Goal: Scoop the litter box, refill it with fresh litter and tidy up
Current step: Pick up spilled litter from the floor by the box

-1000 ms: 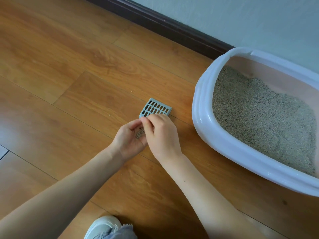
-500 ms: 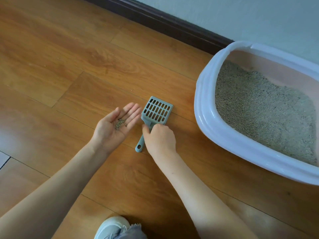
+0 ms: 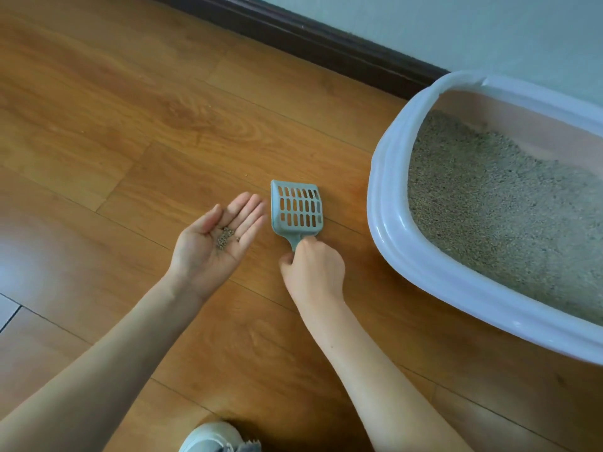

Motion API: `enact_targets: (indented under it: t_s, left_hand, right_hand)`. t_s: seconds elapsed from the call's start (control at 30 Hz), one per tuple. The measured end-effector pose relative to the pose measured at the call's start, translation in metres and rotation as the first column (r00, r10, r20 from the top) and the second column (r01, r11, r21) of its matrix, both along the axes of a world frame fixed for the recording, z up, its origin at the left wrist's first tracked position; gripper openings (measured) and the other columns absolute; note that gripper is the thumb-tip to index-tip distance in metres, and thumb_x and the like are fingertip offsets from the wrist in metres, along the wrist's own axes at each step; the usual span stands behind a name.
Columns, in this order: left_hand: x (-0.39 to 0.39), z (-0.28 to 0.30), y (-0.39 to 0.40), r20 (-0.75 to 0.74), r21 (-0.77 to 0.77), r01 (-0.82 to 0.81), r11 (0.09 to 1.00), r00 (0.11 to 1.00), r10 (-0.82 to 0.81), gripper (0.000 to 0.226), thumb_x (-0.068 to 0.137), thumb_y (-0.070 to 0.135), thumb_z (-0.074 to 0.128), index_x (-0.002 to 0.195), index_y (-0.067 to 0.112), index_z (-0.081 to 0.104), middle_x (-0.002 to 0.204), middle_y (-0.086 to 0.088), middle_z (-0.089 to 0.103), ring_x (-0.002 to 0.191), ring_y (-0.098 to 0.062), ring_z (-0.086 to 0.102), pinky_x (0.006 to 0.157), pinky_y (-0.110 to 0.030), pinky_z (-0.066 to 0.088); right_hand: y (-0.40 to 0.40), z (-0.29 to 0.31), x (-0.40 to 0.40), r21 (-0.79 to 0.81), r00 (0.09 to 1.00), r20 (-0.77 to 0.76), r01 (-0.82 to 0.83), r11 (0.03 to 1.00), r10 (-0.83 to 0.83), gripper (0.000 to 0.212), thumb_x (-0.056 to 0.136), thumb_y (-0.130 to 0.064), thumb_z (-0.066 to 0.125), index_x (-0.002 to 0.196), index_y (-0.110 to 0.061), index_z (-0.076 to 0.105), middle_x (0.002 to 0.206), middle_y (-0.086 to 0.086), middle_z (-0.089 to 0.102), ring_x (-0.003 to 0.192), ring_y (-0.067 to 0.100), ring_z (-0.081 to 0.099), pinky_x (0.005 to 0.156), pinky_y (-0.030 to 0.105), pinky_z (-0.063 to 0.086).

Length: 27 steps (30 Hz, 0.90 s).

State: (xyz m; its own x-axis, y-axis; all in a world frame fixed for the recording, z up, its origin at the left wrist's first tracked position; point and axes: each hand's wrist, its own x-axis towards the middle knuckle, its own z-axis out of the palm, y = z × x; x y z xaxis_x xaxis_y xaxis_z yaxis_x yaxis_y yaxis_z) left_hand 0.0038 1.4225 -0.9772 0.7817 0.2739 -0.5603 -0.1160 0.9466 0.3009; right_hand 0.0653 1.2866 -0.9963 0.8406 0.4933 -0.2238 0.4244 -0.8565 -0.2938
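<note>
In the head view, the left hand (image 3: 215, 243) lies flat and open, palm up, in the middle of the frame, with a little pile of litter bits (image 3: 225, 238) on it. Just to its right, the right hand (image 3: 313, 272) grips the handle of the blue scoop (image 3: 296, 208). The scoop lies on the wood floor (image 3: 130, 125), its long way running up the frame, slotted end toward the wall. The litter box (image 3: 391, 230) sits at the right, full of gray litter (image 3: 505, 203).

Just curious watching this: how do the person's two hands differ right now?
The left hand lies palm up with fingers straight, cradling a few litter grains; the right hand is knuckles up, fingers curled round the scoop handle. The left is held off the floor; the right sits low by it. Both are bare and left of the litter box.
</note>
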Motion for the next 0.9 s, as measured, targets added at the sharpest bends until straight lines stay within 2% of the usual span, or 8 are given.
enact_targets:
  t_s: [0.1, 0.2, 0.37, 0.47, 0.57, 0.67, 0.77, 0.9]
  left_hand:
    - [0.011, 0.011, -0.009, 0.013, -0.061, -0.033, 0.998, 0.999, 0.034, 0.039, 0.087, 0.016, 0.044, 0.098, -0.01, 0.071, 0.117, -0.022, 0.065, 0.102, -0.034, 0.067, 0.088, -0.044, 0.054]
    - [0.021, 0.022, -0.013, 0.005, -0.095, -0.06, 0.994, 0.998, 0.06, 0.042, 0.093, 0.018, 0.039, 0.098, -0.009, 0.071, 0.117, -0.022, 0.065, 0.102, -0.034, 0.067, 0.092, -0.045, 0.05]
    - [0.029, 0.06, -0.014, 0.025, -0.17, -0.092, 0.981, 0.995, 0.097, 0.045, 0.095, 0.02, 0.037, 0.102, -0.011, 0.069, 0.118, -0.024, 0.064, 0.103, -0.036, 0.066, 0.094, -0.048, 0.048]
    - [0.039, 0.097, -0.015, 0.025, -0.19, -0.101, 0.977, 0.994, 0.108, 0.051, 0.099, 0.024, 0.032, 0.104, -0.011, 0.068, 0.12, -0.024, 0.063, 0.105, -0.037, 0.065, 0.097, -0.048, 0.047]
    - [0.045, 0.146, -0.013, 0.039, -0.184, -0.087, 0.979, 0.995, 0.096, 0.054, 0.101, 0.027, 0.028, 0.107, -0.01, 0.068, 0.122, -0.023, 0.062, 0.107, -0.037, 0.064, 0.103, -0.046, 0.044]
    - [0.042, 0.211, -0.01, 0.063, -0.169, -0.066, 0.983, 0.995, 0.078, 0.055, 0.101, 0.027, 0.027, 0.108, -0.009, 0.067, 0.122, -0.022, 0.062, 0.107, -0.037, 0.064, 0.099, -0.047, 0.046]
    - [0.025, 0.289, -0.006, 0.042, -0.179, -0.108, 0.978, 0.992, 0.117, 0.053, 0.101, 0.025, 0.027, 0.108, -0.009, 0.067, 0.121, -0.023, 0.063, 0.107, -0.035, 0.064, 0.097, -0.046, 0.047]
    - [-0.013, 0.411, -0.003, -0.032, -0.196, -0.227, 0.954, 0.974, 0.225, 0.05, 0.101, 0.023, 0.029, 0.11, -0.009, 0.066, 0.122, -0.023, 0.062, 0.11, -0.034, 0.063, 0.102, -0.044, 0.045]
  right_hand:
    - [-0.008, 0.004, 0.014, 0.012, 1.0, 0.014, -0.008, 1.0, 0.007, 0.034, 0.092, -0.038, 0.058, 0.109, -0.008, 0.059, 0.096, 0.006, 0.067, 0.084, 0.019, 0.066, 0.072, 0.029, 0.056]
    - [-0.01, 0.002, 0.022, 0.024, 0.997, -0.05, 0.058, 0.998, -0.056, 0.036, 0.088, -0.04, 0.063, 0.107, -0.009, 0.057, 0.094, 0.004, 0.066, 0.084, 0.018, 0.064, 0.074, 0.032, 0.057]
    - [-0.01, 0.03, 0.027, 0.139, 0.961, -0.255, 0.148, 0.979, -0.109, 0.02, 0.094, -0.028, 0.054, 0.1, -0.009, 0.057, 0.087, 0.005, 0.065, 0.079, 0.018, 0.064, 0.071, 0.035, 0.056]
    - [-0.008, 0.067, 0.028, 0.192, 0.952, -0.305, 0.104, 0.976, -0.041, 0.012, 0.095, -0.018, 0.048, 0.089, -0.009, 0.053, 0.081, 0.005, 0.06, 0.072, 0.021, 0.057, 0.06, 0.029, 0.043]
    - [-0.005, 0.12, 0.029, 0.315, 0.913, -0.406, 0.183, 0.931, -0.043, 0.024, 0.092, -0.013, 0.046, 0.069, -0.014, 0.041, 0.061, 0.004, 0.048, 0.052, 0.019, 0.042, 0.048, 0.026, 0.032]
    - [0.0, 0.188, 0.028, 0.41, 0.845, -0.525, 0.358, 0.839, -0.103, 0.021, 0.092, -0.017, 0.045, 0.073, -0.01, 0.046, 0.056, 0.008, 0.048, 0.045, 0.019, 0.045, 0.044, 0.029, 0.037]
    - [0.005, 0.271, 0.024, 0.441, 0.841, -0.528, 0.388, 0.809, -0.116, 0.021, 0.089, -0.021, 0.045, 0.077, -0.003, 0.046, 0.059, 0.012, 0.047, 0.049, 0.019, 0.041, 0.048, 0.032, 0.037]
    - [0.015, 0.403, 0.009, 0.48, 0.818, -0.571, 0.398, 0.782, -0.066, 0.016, 0.084, -0.021, 0.049, 0.074, -0.01, 0.046, 0.062, 0.008, 0.044, 0.053, 0.021, 0.041, 0.051, 0.036, 0.042]
